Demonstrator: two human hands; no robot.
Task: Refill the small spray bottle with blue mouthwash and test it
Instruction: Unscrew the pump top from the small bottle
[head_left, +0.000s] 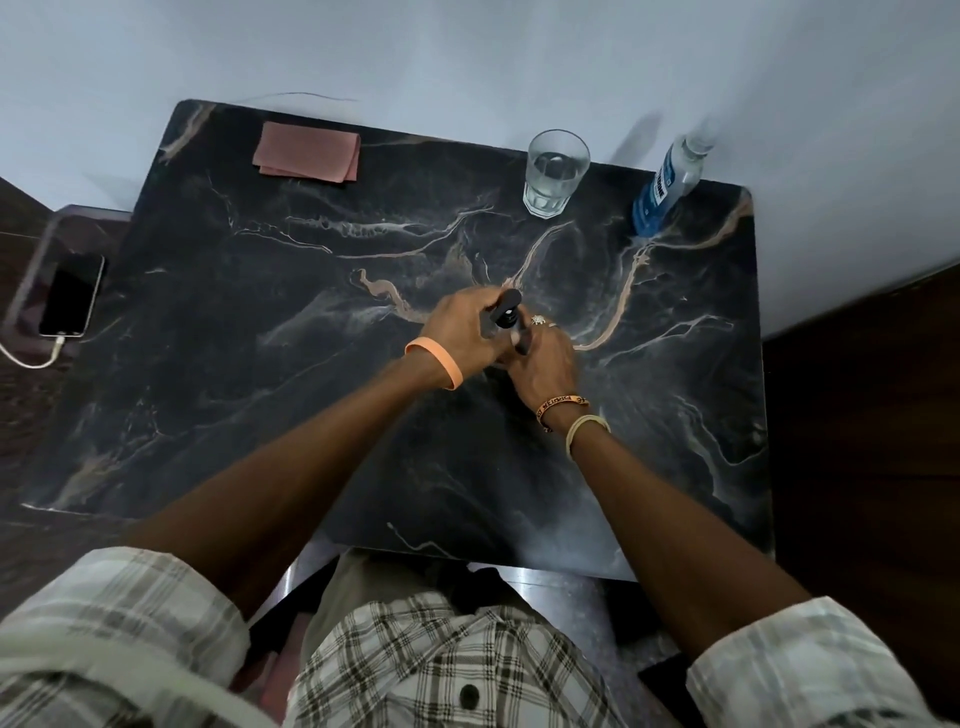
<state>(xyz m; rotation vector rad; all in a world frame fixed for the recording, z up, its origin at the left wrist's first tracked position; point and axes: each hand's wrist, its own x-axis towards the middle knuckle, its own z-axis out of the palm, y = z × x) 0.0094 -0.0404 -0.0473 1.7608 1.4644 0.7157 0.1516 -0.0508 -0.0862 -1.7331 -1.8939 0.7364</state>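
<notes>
- Head view: my left grip (460, 338) and right grip (543, 358) both curl round the small spray bottle (506, 314), over mid worktop (311, 415).
- Risk: the top may slip from my fingers while twisting and roll off the edge.
- Count: one mouthwash bottle (667, 187), one glass (556, 174), one cloth (306, 153), one phone (70, 296).

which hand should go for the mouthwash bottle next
Right hand: the mouthwash bottle stands at the table's far right corner, nearer it. The left hand, also gripping the spray bottle, can steady it.
</notes>
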